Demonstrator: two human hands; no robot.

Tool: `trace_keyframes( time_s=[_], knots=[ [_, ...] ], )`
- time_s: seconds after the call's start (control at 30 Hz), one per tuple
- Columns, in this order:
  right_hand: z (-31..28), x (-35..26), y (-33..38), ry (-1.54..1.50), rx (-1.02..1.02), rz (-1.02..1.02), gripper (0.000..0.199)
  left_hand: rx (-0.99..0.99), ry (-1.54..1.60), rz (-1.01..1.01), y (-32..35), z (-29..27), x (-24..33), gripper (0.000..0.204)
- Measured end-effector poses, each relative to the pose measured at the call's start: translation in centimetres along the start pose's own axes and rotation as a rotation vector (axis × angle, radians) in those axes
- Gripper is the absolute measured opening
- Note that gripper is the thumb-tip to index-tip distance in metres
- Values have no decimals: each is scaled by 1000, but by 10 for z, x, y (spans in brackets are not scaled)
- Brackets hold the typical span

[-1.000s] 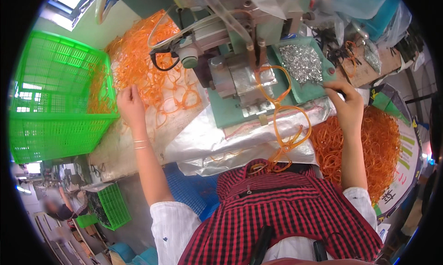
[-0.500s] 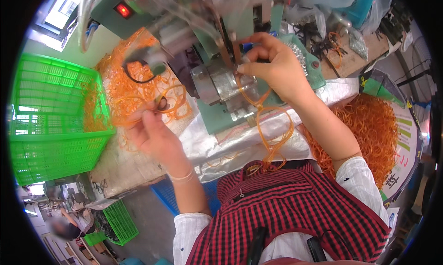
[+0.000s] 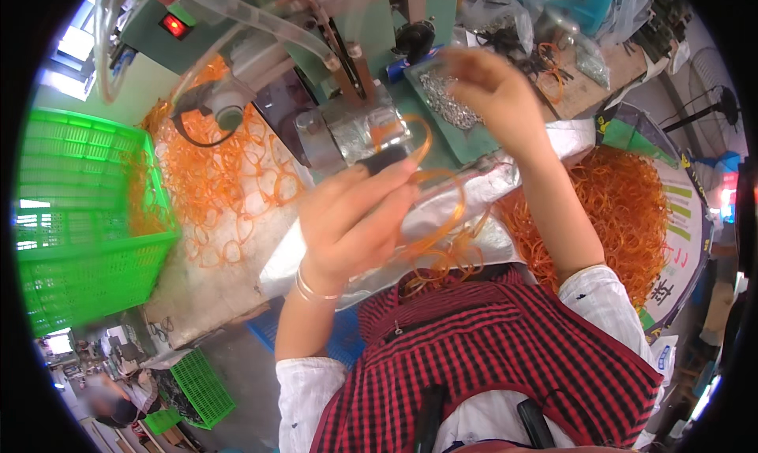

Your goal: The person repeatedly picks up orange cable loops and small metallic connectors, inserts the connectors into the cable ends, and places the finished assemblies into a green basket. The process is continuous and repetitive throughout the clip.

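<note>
Since the earlier frame, the left hand has been raised to centre, its fingers closed on an orange band loop near the green machine. The right hand is held over the tray of metal clips; whether its blurred fingers are pinched cannot be told.

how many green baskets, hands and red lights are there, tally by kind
green baskets: 2
hands, left hand and right hand: 2
red light: 1
total: 5
</note>
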State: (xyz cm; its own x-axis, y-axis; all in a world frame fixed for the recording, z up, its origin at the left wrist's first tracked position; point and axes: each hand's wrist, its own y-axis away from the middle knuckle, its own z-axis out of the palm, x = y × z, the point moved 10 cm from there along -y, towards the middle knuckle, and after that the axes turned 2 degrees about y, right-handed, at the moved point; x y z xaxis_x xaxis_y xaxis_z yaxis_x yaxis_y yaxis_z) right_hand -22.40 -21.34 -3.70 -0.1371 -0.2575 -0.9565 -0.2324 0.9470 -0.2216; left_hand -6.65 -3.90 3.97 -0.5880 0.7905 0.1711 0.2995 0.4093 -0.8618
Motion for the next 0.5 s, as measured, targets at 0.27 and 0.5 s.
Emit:
trace_keyframes(
  time_s=[0.27, 0.5],
  knots=[
    [-53, 52, 33, 570, 167, -66, 16, 4, -83, 121, 15, 22, -6, 29],
    [-19, 56, 28, 966, 144, -177, 11, 34, 20, -83, 31, 24, -9, 33]
  ],
)
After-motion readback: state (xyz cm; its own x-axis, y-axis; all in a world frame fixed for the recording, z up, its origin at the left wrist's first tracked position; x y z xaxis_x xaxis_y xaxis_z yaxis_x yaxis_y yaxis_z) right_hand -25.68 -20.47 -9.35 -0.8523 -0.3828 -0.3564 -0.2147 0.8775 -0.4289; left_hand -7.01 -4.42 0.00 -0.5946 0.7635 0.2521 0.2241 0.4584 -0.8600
